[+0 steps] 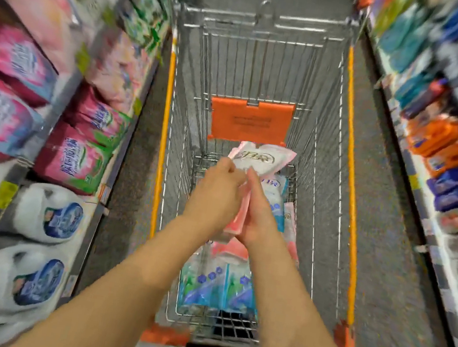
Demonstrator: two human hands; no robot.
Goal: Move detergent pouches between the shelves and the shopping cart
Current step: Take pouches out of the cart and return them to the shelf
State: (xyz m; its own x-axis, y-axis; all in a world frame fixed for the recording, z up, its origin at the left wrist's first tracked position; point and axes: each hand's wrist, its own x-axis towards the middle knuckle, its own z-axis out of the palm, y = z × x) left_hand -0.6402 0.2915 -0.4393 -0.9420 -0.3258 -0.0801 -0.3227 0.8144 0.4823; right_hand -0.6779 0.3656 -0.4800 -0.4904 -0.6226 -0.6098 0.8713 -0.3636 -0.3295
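Detergent shelves (125, 139) flank the shopping cart (350, 168). The left hand (215, 198) and right hand (259, 217) together grasp a pink-white pouch (260, 160) above its basket, probably because the soft pack sags.

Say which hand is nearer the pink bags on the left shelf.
Left. The left hand grips the pink pouch on the side facing the bags; the right hand holds the far side.

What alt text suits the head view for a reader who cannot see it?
The left hand and right hand hold a pink and white pouch above a shopping cart containing more pouches. Stocked shelves flank it.
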